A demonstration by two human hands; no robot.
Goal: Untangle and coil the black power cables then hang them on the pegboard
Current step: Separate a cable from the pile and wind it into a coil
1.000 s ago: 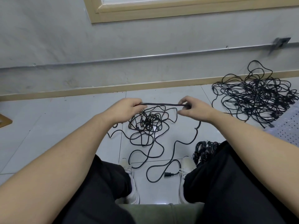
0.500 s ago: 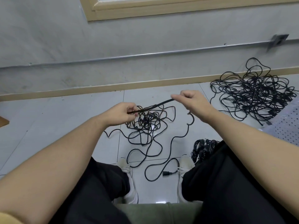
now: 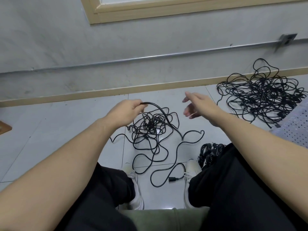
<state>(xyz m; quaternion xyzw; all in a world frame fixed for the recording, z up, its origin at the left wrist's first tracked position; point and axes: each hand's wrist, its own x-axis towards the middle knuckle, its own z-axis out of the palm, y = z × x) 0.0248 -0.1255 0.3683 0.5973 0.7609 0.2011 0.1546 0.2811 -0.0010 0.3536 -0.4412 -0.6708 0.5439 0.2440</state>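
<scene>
Untangling step, coiling not yet begun on this cable. My left hand [image 3: 128, 110] pinches a doubled run of black cable [image 3: 160, 112] near its bend, fingers curled round it; the cable arcs down from the hand to the small tangle [image 3: 150, 125] on the floor tiles [image 3: 66, 130] between my feet. My right hand [image 3: 198, 104] hangs above the floor, just right of that tangle, fingers spread wide and relaxed, holding nothing.

Loose strands trail from the tangle toward me; one ends in a plug [image 3: 173, 179] lying beside my right shoe [image 3: 191, 170]. A coiled bundle [image 3: 210, 152] sits against my right leg, judged to be one already finished. A much larger heap of cables [image 3: 261, 94] lies well apart at right, by the skirting.

Next move, as I judge it: right hand takes the cable below the left, then draws it hand over hand out of the knot, so a free length is available to loop.

Hard to make out: which strands in the tangle belong to the held cable. The pegboard [image 3: 296, 124] is cut off at the right edge, only a dotted corner showing; no hooks are visible. Part of the coiled bundle is hidden behind my knee.
</scene>
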